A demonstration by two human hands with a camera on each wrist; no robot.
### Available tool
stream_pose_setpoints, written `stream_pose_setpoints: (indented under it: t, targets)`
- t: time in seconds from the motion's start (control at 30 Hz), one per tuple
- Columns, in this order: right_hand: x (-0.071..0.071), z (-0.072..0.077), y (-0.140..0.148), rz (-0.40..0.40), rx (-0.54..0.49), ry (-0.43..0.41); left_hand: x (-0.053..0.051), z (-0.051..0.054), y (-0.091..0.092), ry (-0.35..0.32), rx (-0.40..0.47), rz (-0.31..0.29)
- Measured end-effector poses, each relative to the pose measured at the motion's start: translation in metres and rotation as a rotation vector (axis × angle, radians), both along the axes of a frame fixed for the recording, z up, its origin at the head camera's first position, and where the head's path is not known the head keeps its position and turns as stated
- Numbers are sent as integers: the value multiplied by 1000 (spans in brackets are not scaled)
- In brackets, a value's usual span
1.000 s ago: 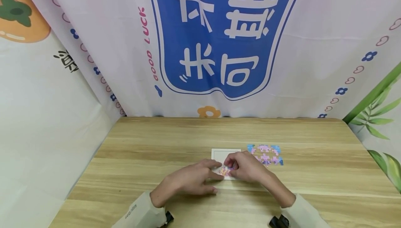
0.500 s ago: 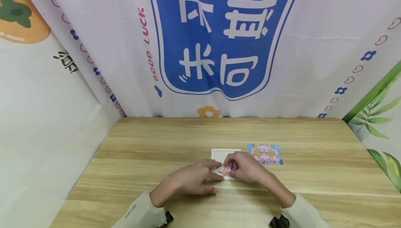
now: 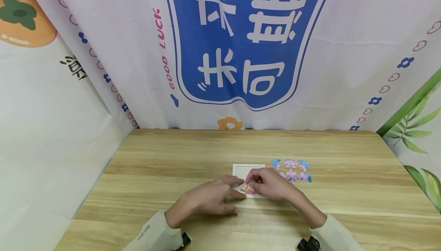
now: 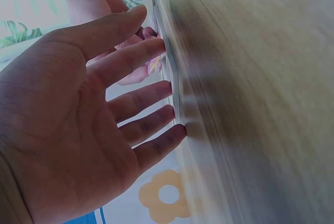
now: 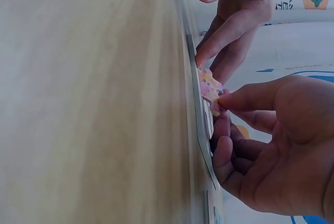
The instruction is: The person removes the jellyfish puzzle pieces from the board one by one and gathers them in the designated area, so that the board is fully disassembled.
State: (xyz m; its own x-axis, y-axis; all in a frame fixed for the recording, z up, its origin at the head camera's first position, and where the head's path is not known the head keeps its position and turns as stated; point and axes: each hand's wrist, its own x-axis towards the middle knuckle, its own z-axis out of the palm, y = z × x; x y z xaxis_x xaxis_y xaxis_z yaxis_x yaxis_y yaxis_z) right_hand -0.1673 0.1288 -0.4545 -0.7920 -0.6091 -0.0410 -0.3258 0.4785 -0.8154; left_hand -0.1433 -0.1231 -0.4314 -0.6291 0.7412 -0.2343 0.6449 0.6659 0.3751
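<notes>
A white puzzle board (image 3: 241, 170) with a thin inner outline lies flat on the table. My left hand (image 3: 215, 197) rests its fingertips on the board's left side, fingers fairly straight and spread, as the left wrist view also shows. Between thumb and fingers, my right hand (image 5: 297, 145) pinches a pink and yellow jigsaw piece (image 5: 211, 89), tilted up over the board. In the head view, colourful pieces show at the board's lower part between both hands; my fingers partly cover them. Right of the board lie several loose pink and blue jigsaw pieces (image 3: 291, 174), some touching or close together.
The wooden table (image 3: 165, 159) runs back to a printed curtain (image 3: 344, 71) with a blue sign. Bare wood shows left of the board and in front of it. Another cloth (image 3: 51, 136) hangs along the left side.
The right hand's fingers shift slightly and the piece between them turns and tilts up a little. My left hand stays where it was, and the loose pieces have not moved.
</notes>
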Motion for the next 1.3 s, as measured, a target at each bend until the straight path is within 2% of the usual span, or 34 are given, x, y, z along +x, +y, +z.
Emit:
stream_pose_setpoints:
  t: [0.23, 0.7, 1.03, 1.3]
  targets:
    - [-1, 1, 3, -17, -21, -66, 1, 1, 0, 0, 3, 4]
    - [0, 4, 13, -30, -7, -85, 1, 2, -1, -2, 4, 6]
    - [6, 4, 34, -37, -20, -71, 1, 1, -1, -6, 6, 6]
    - [11, 4, 54, -71, -32, -96, 2, -1, -1, 0, -1, 12]
